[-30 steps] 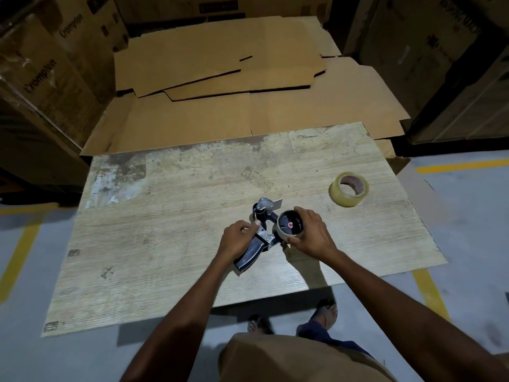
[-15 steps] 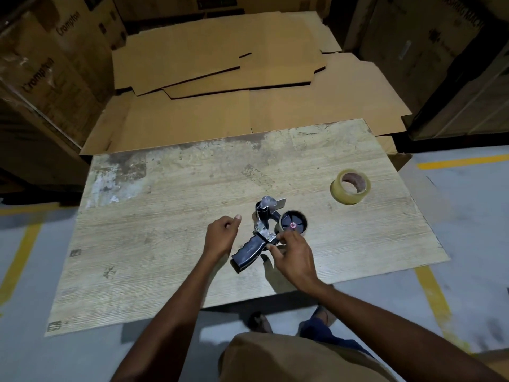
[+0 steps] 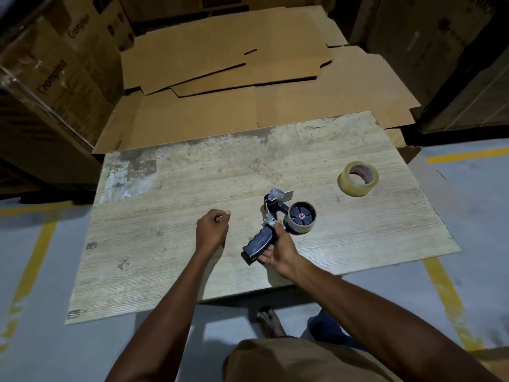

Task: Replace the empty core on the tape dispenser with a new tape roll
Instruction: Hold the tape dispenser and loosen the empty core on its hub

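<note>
A black hand-held tape dispenser (image 3: 271, 216) with a metal cutter head lies on the wooden board (image 3: 165, 216). Its wheel carries an empty brown core (image 3: 301, 218). My right hand (image 3: 278, 248) grips the dispenser's black pistol handle from the near side. My left hand (image 3: 213, 230) hovers to the left of the dispenser with fingers curled and nothing in it. A new roll of clear tape (image 3: 358, 178) lies flat on the board at the far right, apart from both hands.
Flattened cardboard sheets (image 3: 234, 78) lie behind the board. Stacked cartons (image 3: 55, 78) stand at the left and right. Grey floor with yellow lines (image 3: 35, 257) surrounds the board. My feet show under its near edge.
My left hand let go of the dispenser and drew away to the left. My right hand left the core and slid down to grip the handle.
</note>
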A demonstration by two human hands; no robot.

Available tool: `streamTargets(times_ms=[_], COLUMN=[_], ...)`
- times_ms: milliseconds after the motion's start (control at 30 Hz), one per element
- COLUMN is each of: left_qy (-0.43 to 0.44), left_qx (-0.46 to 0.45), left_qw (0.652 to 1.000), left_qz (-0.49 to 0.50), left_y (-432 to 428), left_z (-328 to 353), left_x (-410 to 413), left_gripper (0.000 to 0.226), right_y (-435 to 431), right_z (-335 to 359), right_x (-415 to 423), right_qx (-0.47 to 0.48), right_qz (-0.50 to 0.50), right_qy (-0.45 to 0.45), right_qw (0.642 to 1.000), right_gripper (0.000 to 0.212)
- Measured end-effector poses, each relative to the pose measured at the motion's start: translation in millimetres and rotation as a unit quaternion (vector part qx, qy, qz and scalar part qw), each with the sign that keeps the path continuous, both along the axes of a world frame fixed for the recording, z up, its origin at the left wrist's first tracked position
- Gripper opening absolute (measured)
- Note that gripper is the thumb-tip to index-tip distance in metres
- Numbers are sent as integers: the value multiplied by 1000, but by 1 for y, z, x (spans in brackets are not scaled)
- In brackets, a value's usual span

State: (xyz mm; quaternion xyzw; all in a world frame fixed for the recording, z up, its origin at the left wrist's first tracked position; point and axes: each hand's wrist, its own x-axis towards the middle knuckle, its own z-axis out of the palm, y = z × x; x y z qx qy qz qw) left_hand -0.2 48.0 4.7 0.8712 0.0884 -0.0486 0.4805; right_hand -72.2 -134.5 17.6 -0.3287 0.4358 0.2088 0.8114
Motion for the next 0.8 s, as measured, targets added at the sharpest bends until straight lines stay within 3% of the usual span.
streamTargets(times_ms=[100,233,367,500,800], left_qy=[-34,-118,-106,-79,-127], left_qx=[11,32,8,-54,-53], left_qw=[999,987,974,974,954], left_qz=[-15,-101,-200,-205,-267], left_y=[-3,-18,-41,-62,-79], left_z=[7,19,30,45,73], left_x=[-4,-9,-5,4,27], left_gripper=[21,22,34,36,29], right_y=[2,-12,-53,-92,-117], right_z=[3,17,48,60,60], right_x=[1,5,5,-6,-33], right_qx=[34,13,-30,-21,-21], right_qz=[-94,-113,-61,47,167], right_qy=[10,10,-23,-18,-44], right_qw=[995,993,997,999,985], right_gripper=[51,54,50,40,53])
